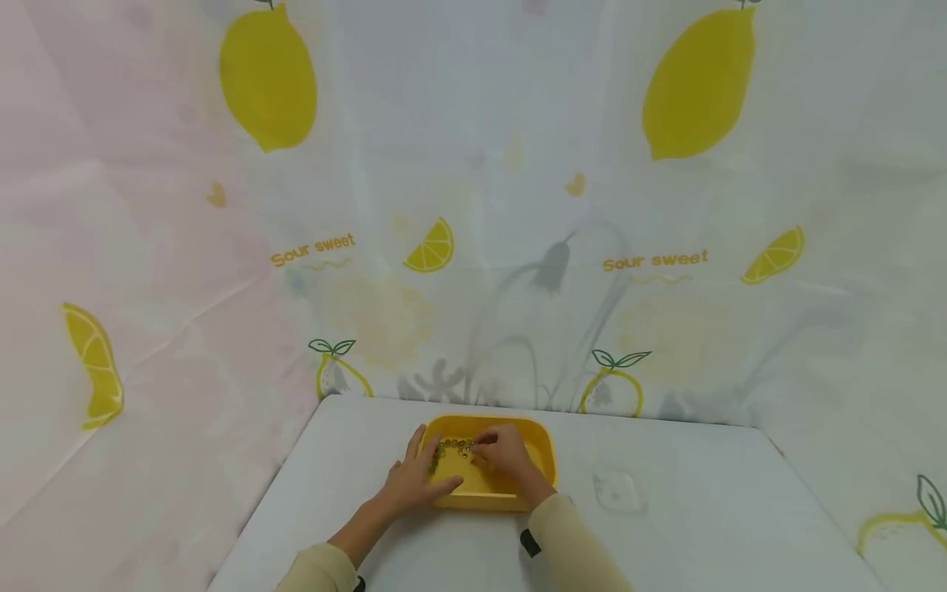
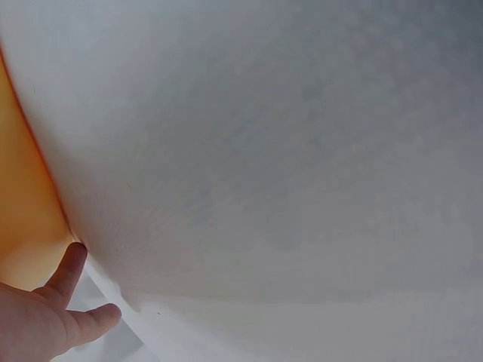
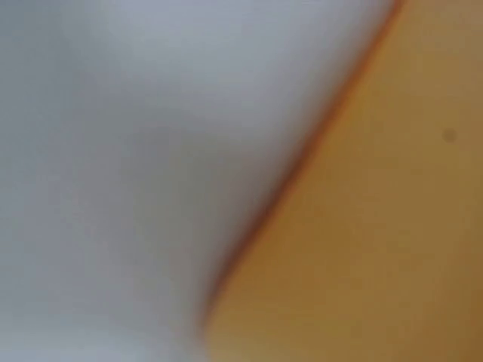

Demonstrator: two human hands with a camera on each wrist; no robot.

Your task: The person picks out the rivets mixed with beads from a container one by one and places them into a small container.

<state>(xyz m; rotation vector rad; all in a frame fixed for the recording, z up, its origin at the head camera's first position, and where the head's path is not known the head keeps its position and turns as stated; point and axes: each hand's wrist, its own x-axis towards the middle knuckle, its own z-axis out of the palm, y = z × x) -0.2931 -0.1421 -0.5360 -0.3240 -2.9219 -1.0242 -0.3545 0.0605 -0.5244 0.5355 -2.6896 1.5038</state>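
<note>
A yellow tray (image 1: 542, 448) stands on the white table, and a beaded bracelet (image 1: 454, 444) with greenish and reddish beads lies curved in its left half. My left hand (image 1: 414, 477) is spread over the tray's left side, thumb toward the front rim, its fingers beside the beads. In the left wrist view, two fingers (image 2: 68, 271) of that hand show at the tray's outer edge. Reaching over the front right, my right hand (image 1: 505, 454) pinches the bracelet's right end near a small metallic charm (image 1: 464, 451). The right wrist view shows only the blurred tray wall (image 3: 362, 226) and tabletop.
To the right of the tray lies a small clear plastic piece (image 1: 620, 490) on the white table (image 1: 703, 510). A lemon-printed cloth (image 1: 473, 329) hangs behind the table and along its sides.
</note>
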